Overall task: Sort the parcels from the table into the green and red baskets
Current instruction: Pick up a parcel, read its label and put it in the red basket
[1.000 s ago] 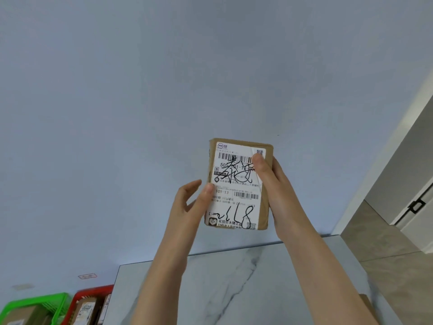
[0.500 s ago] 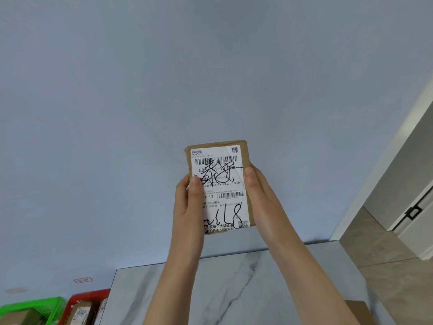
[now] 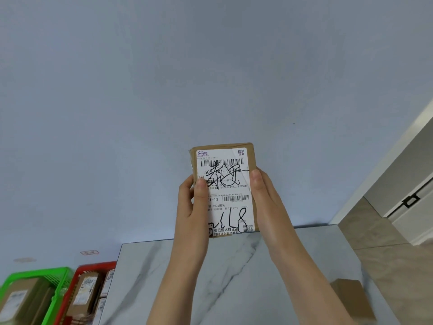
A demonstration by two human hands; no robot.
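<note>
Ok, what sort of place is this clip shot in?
Likely an indoor room set up for parcel sorting: a marble-look table by a plain wall, green basket and red basket holding labelled boxes beside it.

left hand (image 3: 191, 207): a second ago I logged only its thumb tip on the parcel (image 3: 248, 156); it now grips the left edge.
right hand (image 3: 269, 207): thumb moved off the label (image 3: 225, 191) onto the right edge.
parcel: shifted slightly left and squared upright.
</note>
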